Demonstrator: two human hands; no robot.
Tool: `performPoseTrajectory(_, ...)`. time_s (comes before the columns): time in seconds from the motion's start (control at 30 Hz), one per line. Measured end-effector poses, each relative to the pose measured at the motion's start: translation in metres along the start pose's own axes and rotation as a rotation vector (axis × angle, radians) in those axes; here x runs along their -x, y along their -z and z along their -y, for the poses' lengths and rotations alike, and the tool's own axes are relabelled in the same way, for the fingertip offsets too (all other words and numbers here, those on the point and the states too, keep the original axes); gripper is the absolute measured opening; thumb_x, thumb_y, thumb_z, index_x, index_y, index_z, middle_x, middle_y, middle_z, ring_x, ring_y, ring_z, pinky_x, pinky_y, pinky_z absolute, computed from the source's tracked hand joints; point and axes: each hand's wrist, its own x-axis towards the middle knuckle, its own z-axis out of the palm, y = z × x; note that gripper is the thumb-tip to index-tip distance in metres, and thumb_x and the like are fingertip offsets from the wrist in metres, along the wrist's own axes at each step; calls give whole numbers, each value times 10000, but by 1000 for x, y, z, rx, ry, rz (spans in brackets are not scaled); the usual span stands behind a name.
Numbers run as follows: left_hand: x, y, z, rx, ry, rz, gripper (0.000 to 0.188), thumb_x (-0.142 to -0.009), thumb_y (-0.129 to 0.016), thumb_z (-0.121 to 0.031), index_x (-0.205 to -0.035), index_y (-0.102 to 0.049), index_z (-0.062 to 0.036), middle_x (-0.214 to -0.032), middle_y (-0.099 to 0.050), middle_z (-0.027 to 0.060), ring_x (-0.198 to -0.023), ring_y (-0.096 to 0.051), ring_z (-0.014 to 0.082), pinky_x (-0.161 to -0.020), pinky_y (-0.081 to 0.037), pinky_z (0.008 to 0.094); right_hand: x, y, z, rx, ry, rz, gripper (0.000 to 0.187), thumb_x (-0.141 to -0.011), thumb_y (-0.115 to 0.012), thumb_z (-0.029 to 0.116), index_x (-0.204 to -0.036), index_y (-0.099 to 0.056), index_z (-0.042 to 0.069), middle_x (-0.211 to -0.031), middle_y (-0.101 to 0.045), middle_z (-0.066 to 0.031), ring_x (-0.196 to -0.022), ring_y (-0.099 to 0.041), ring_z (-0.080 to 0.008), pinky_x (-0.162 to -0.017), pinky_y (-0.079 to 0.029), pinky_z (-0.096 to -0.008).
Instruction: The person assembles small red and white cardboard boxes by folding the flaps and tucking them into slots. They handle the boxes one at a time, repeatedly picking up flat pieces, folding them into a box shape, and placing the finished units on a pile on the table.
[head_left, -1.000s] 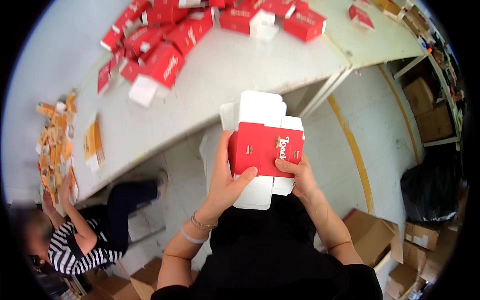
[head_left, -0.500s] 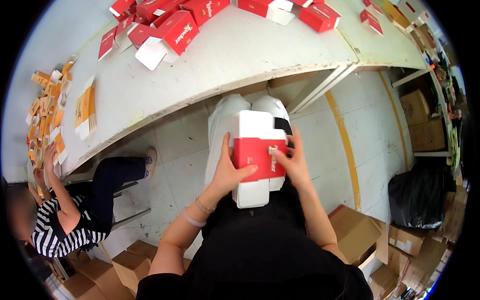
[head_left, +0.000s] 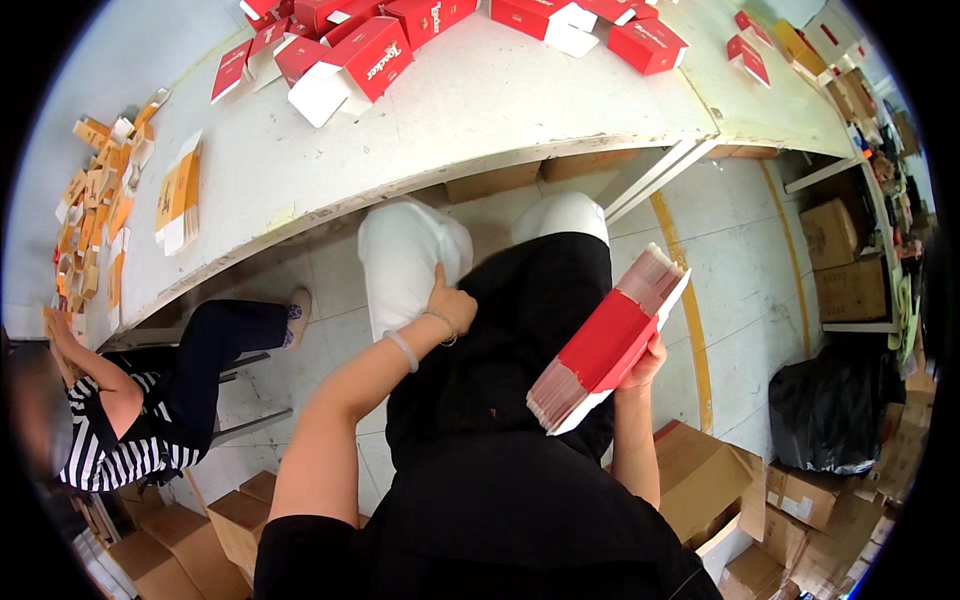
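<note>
My right hand (head_left: 643, 368) grips a thick stack of flat, folded red-and-white cartons (head_left: 612, 338) at its right side. The stack tilts above my right thigh, its layered edges showing. My left hand (head_left: 452, 306) is closed over my left thigh, where the black cloth (head_left: 520, 300) on my lap meets my white trousers (head_left: 405, 250). One finger points away from me; the others curl under, so what they hold is hidden.
Assembled red cartons (head_left: 375, 60) lie on the white table (head_left: 450, 110) ahead. Orange cartons (head_left: 178, 200) stand at its left, where a person in a striped top (head_left: 140, 440) sits. An open cardboard box (head_left: 700, 480) and a black bag (head_left: 825, 410) are at right.
The carton stack has left my lap, moving right and turning edge-up in my right hand. My left hand has let go of it and come to my left thigh. My knees are wider apart.
</note>
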Motion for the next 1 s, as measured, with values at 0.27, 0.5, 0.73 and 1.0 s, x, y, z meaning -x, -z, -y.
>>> performPoseTrajectory(0.27, 54, 54, 125, 495, 374, -1010, 281, -822, -730, -183, -1031, -673, -5, -909, -683, 224, -823, -662, 400, -740, -536, 431, -11, -23, -5, -70, -123, 43, 543, -788, -713, 244, -1243, -557, -9, -1190, -643, -182, -1050, -644, -351, -946, -521, -499)
performPoseTrajectory(0.5, 33, -61, 185, 458, 699, -975, 333, -849, -701, -227, -1094, -649, -8, -1131, -662, 194, -1040, -622, 382, -889, -493, 441, -57, -100, -56, 400, -457, -139, 441, -828, -689, 148, -1204, -555, -39, -1084, -680, -179, -939, -693, -281, -853, -573, -412)
performPoseTrajectory(0.73, 77, 49, 30, 1150, 153, -827, 450, -851, -682, -235, -1220, -584, 3, -1189, -629, 211, -1145, -585, 369, -969, -463, 397, -68, -104, -114, 1544, 57, 143, 712, -833, -742, 202, -1435, -394, 47, -1244, -506, -200, -998, -597, -260, -893, -495, -372)
performPoseTrajectory(1.0, 82, 36, -13, 951, 66, -717, 809, -863, -675, -201, -1481, -224, 66, -1529, -192, 312, -1378, -315, 468, -1121, -318, 436, -73, -124, -100, 1950, 439, 416, 283, -730, -786, 197, -906, -638, 31, -1087, -496, -141, -982, -479, -326, -840, -424, -440)
